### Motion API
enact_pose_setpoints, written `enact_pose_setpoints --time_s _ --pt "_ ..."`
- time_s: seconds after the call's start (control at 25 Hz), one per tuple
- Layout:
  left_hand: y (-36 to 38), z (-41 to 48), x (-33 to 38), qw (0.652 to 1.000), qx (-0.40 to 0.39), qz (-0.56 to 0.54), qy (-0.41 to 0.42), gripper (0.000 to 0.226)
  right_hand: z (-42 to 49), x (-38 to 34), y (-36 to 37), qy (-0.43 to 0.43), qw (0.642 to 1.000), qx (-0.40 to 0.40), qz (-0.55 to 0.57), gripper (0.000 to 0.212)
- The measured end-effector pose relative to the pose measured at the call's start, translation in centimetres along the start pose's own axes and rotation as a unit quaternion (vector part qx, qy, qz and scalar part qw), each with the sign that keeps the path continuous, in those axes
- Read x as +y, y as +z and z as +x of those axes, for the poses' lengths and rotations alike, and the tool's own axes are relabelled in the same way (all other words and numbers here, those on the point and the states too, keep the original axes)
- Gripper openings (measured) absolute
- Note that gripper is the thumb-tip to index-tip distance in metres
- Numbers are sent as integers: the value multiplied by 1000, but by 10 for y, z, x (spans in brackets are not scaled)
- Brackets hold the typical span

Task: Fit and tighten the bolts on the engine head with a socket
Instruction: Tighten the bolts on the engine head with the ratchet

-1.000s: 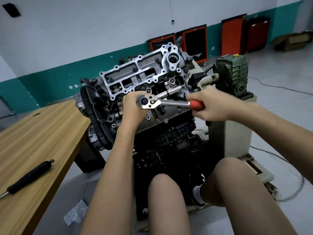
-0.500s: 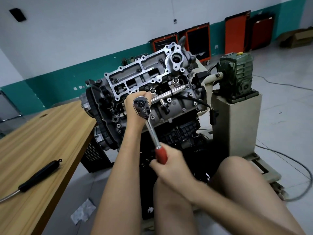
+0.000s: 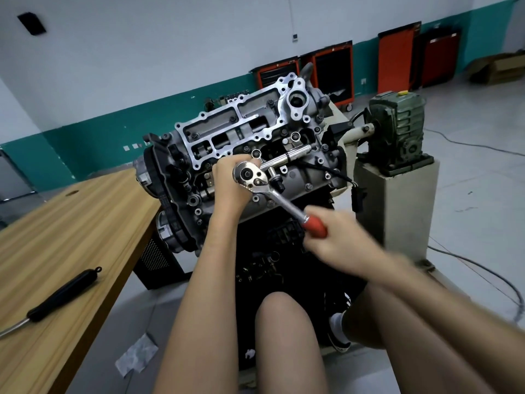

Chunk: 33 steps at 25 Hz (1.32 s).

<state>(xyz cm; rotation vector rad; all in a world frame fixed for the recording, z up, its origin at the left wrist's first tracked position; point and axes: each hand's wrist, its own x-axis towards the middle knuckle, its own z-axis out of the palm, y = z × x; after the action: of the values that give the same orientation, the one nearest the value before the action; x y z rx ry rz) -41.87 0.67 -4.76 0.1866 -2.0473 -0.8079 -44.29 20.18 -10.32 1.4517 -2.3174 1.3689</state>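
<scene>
Now tightening: my left hand [image 3: 228, 184] wraps ratchet [image 3: 251, 176] against engine [image 3: 227, 123]; right hand [image 3: 339, 244] fisted on red handle [image 3: 314, 228]. Bolt hidden. Next: swing handle, socket kept square.

A black-handled tool [image 3: 62, 294] lies on the wooden table [image 3: 71, 223]; a green gearbox [image 3: 397, 129] tops a pedestal [image 3: 409, 209].

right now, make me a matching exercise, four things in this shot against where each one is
Things:
1. ratchet
2. black-handled tool
3. green gearbox
4. left hand

Places:
A. lying on the wooden table
B. on top of the pale pedestal
C. at the ratchet's head, against the engine head
D. red grip held in the right hand

Pairs: 1-D, 2-A, 3-B, 4-C
</scene>
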Motion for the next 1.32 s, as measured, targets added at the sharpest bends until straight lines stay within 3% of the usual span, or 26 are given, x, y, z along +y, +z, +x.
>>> enact_pose_setpoints --time_s 0.08,0.2,0.28,0.36,0.48,0.6,0.76,0.84,0.92,1.0,1.12,1.24,1.32 --pt "3 0 3 1000 13 -14 -13 46 -20 -16 51 47 988 58 138 38" --pt "1 -1 1 999 35 -21 -19 45 -31 -46 98 95 953 37 286 26" --pt "-2 -1 0 999 29 -16 -14 46 -26 -36 73 63 972 16 225 29" --pt "-3 0 -2 1000 -2 -9 6 48 -8 -8 18 7 996 -31 79 36" --pt "-5 3 -1 998 -31 33 32 46 39 11 -66 -54 983 -87 -155 29" --pt "-6 2 -3 1000 -23 -2 21 49 51 11 -69 -69 976 -57 -198 35" --pt "-1 1 3 1000 -11 -10 -13 59 -4 0 17 21 998 17 55 37" --pt "3 1 7 1000 -6 -10 -21 57 -20 -16 62 82 977 52 188 35" --pt "2 1 5 1000 0 -13 -14 52 -26 -30 86 100 962 49 249 33" --pt "0 0 2 1000 5 -17 -6 50 -24 -27 71 82 974 28 211 36" --pt "-1 2 1 1000 -12 4 3 55 0 -1 1 25 999 -38 20 35" --pt "-5 5 -1 997 -52 47 34 46 44 8 -70 -30 979 -83 -185 27" --pt "-8 6 -3 997 -61 38 29 41 58 5 -81 -65 971 -69 -218 26"
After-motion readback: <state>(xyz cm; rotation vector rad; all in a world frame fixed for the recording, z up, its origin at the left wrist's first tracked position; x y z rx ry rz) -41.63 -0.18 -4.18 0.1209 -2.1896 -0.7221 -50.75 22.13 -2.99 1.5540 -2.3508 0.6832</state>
